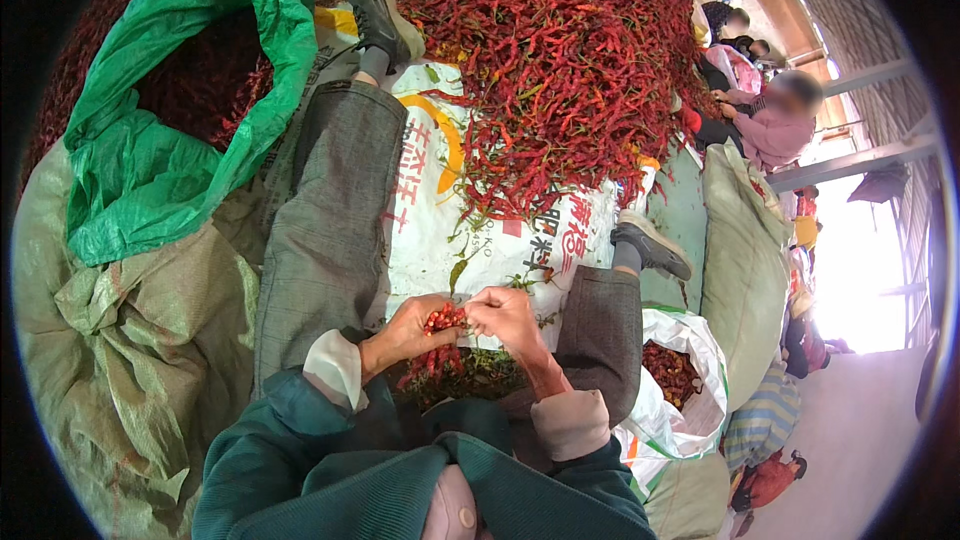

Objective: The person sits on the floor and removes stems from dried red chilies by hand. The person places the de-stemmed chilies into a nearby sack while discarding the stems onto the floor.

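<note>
My left hand [414,330] is closed around a bunch of red chili peppers [444,319], held above my lap. The fingertips of my right hand [504,315] are pinched together at the right edge of that bunch; whether they grip a stem cannot be told. More red chilies [431,369] hang or lie just under my left hand, over a dark patch of stems and leaf bits [487,373]. Beyond my hands, a large heap of red chilies with green stems [562,75] rests on a white printed woven sack [427,240] spread between my outstretched legs.
An open green sack [150,187] of dark red chilies stands at left, above a tan woven sack [150,360]. At right are an open white sack [712,360] holding dried chilies and a full pale green sack [739,270]. Several people sit farther right, one in pink [776,131].
</note>
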Demonstrator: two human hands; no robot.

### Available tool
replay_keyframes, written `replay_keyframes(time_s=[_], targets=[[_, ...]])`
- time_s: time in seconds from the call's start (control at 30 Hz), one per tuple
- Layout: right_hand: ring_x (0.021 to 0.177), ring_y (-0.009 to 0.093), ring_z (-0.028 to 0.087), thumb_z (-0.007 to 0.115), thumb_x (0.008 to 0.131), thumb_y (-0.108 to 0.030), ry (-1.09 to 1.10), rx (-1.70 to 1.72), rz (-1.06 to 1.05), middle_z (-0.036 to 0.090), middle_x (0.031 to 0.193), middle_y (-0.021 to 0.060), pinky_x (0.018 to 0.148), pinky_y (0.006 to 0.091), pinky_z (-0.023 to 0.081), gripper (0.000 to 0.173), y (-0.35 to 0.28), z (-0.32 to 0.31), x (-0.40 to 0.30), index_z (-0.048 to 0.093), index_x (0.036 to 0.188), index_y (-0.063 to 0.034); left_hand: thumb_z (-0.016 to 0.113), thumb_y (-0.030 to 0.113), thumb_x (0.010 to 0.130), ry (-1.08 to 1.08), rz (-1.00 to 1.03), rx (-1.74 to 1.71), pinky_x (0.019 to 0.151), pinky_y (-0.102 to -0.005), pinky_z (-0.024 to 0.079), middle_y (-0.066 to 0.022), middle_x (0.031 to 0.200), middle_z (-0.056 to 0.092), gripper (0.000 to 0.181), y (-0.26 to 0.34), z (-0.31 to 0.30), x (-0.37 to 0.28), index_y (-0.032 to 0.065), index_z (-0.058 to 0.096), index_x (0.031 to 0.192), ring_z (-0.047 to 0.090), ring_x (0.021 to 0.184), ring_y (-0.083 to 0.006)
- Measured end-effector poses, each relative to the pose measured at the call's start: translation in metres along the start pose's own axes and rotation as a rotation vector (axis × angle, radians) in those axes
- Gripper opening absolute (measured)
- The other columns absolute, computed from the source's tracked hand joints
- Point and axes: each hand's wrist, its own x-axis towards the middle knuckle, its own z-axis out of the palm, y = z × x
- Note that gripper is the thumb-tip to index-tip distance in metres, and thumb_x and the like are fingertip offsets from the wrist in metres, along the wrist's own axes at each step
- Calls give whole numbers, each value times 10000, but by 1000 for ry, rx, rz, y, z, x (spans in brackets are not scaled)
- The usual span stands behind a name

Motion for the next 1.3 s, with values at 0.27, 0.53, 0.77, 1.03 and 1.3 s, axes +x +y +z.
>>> replay_keyframes(time_s=[0.27, 0.53, 0.77, 1.03, 1.3], targets=[[481, 77, 459, 544, 829, -149, 135, 707, -61, 548, 629, 52, 453, 182, 364, 175, 22, -21, 3, 597, 800, 15, 646, 72, 771, 85, -201, -349, 583, -241, 438, -25, 733, 604, 157, -6, 0, -4, -10, 585, 891, 531, 643, -72], [649, 186, 607, 590, 787, -121, 456, -622, -293, 624, 793, 96, 585, 294, 473, 152, 30, -71, 71, 641, 915, -56, 644, 54, 782, 170, -383, -508, 641, -192, 444, 12, 783, 621, 130, -7, 3, 9, -4, 596, 888, 546, 700, -41], [826, 220, 527, 594, 672, -14, 313, -1133, -680, 521, 840, 33, 650, 340, 480, 187, 19, -61, 144, 642, 829, -104, 668, 74, 765, 220, -443, -486, 606, -191, 434, 36, 740, 610, 129, -10, -1, 8, 16, 607, 862, 525, 663, -22], [753, 215, 568, 603, 708, 5, 330, -877, -827, 574, 827, 78, 641, 296, 461, 152, -36, -78, 110, 638, 854, -23, 688, 111, 758, 257, -431, -464, 660, -211, 459, 9, 781, 624, 205, -11, -1, 12, -11, 603, 899, 555, 701, -54], [704, 121, 566, 609, 772, -47, 85, -596, -408, 617, 756, 73, 633, 250, 450, 151, -57, -47, 46, 644, 904, 18, 656, 85, 775, 382, -393, -632, 642, -214, 461, -27, 794, 629, 179, 1, -10, 15, -16, 618, 918, 572, 695, -86]])
